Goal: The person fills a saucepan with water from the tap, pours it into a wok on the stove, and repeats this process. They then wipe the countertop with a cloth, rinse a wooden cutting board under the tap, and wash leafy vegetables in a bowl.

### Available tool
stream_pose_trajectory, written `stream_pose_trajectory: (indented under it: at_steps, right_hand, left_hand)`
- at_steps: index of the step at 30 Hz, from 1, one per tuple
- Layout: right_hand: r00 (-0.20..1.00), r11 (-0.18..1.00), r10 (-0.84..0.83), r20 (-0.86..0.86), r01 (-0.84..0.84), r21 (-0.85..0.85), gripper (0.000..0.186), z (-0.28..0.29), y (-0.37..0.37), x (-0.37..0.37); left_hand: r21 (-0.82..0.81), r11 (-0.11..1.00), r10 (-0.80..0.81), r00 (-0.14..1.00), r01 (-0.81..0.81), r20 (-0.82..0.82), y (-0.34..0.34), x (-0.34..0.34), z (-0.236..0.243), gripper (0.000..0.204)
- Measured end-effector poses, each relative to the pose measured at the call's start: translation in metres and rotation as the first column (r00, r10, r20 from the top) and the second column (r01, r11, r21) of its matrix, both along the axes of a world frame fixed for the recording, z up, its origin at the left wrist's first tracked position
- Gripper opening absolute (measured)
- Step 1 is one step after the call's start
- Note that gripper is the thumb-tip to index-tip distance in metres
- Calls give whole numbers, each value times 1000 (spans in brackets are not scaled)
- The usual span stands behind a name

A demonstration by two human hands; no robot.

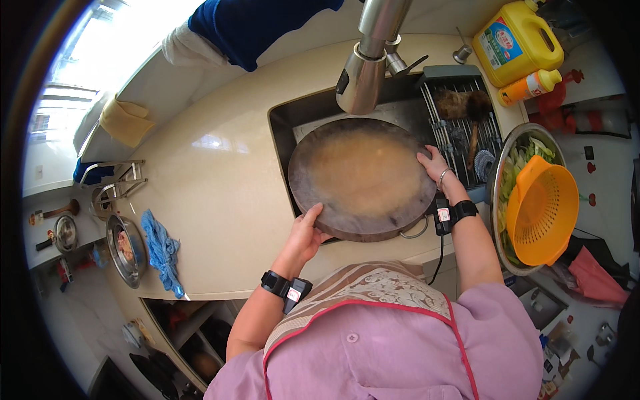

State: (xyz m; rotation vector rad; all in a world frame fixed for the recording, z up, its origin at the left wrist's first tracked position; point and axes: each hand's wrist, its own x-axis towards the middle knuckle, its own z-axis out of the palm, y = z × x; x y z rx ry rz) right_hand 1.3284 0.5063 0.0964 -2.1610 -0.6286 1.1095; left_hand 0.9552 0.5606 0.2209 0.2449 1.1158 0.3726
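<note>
A thick round chopping board (360,170), dark around the rim and pale brown in the middle, lies over the sink (280,117), its metal loop handle at the lower right. My left hand (308,233) grips the board's lower-left edge, thumb on top and fingers mostly underneath. My right hand (433,167) holds the right edge. A steel pull-out faucet (360,80) hangs above the board's far side. Black devices are strapped on both my forearms.
Right: a rack (452,160) with brushes, yellow jugs (517,43), a steel bowl (498,200) of leafy greens under an orange colander (543,213). Left: a blue cloth (160,253) and a steel bowl (125,247) with food on the cream counter (220,200), plus a yellow cloth (127,120).
</note>
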Motion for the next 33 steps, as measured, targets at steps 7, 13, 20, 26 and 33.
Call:
stream_pose_trajectory:
  at_steps: [7,13,20,26,33]
  right_hand:
    - [982,996,92,165,-88,-33,67,24,13,-8]
    - [738,934,179,650,-335,123,64,90,72,-16]
    - [433,839,123,893,-527,139,27,157,150,2]
    - [577,826,368,729,-563,29,27,198,111,-23]
    - [839,608,544,26,-415,677,54,269,114,-93]
  left_hand:
    - [12,1000,5,1000,-5,5,-18,-3,-27,44]
    - [6,1000,6,1000,-6,-7,-20,-9,-35,44]
    - [51,998,-29,999,31,-34,-22,-14,-37,37]
    - [74,997,-6,1000,8,-19,-27,-16,-41,36]
    - [133,988,-55,990,72,-131,-31,-11,-26,41]
